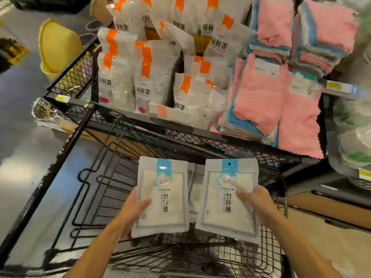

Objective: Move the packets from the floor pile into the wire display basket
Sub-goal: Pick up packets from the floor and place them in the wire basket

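Observation:
I hold two flat white packets with blue tops over the lower black wire display basket (200,255). My left hand (133,210) grips the left packet (162,195) by its lower left edge. My right hand (256,203) grips the right packet (227,199) from its right side, fingers across the front. Both packets are upright and side by side, faces toward me. More packets of the same kind (193,189) show in the gap behind them, inside the basket. The floor pile is out of view.
The upper wire basket (80,77) holds white packets with orange tops (148,77) and stacks of pink and blue cloths (271,93). A yellow plastic item (56,47) lies at the left. Wire dividers (104,177) fill the lower basket's left part. A cardboard box (321,213) stands at the right.

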A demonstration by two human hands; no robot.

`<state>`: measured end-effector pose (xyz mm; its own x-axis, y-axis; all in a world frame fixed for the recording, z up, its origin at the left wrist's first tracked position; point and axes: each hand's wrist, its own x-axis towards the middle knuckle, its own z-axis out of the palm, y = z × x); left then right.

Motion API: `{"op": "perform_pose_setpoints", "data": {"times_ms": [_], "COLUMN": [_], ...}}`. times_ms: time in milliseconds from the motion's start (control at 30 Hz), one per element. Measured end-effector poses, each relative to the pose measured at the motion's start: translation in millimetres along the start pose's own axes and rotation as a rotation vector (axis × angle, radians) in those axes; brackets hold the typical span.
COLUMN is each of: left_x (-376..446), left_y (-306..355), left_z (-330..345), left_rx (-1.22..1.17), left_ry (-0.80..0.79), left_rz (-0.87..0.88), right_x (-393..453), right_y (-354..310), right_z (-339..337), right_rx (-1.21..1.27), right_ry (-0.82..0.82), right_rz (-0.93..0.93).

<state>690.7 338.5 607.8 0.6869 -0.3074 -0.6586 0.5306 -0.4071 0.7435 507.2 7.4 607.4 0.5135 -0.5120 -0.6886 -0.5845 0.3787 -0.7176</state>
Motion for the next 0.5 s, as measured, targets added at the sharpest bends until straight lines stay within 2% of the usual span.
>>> {"op": "perform_pose_setpoints", "data": {"times_ms": [333, 500], "left_x": [133, 186], "left_y": [-30, -49], "left_z": [12, 6], "left_rx": [0.079, 0.137], "left_ry": [-0.017, -0.031], "left_rz": [-0.134, -0.174], "right_x": [82, 115], "right_y": [44, 70], "right_z": [51, 70], "right_rx": [-0.104, -0.061], "right_ry": [0.077, 0.164], "right_rz": [0.166, 0.255]}}
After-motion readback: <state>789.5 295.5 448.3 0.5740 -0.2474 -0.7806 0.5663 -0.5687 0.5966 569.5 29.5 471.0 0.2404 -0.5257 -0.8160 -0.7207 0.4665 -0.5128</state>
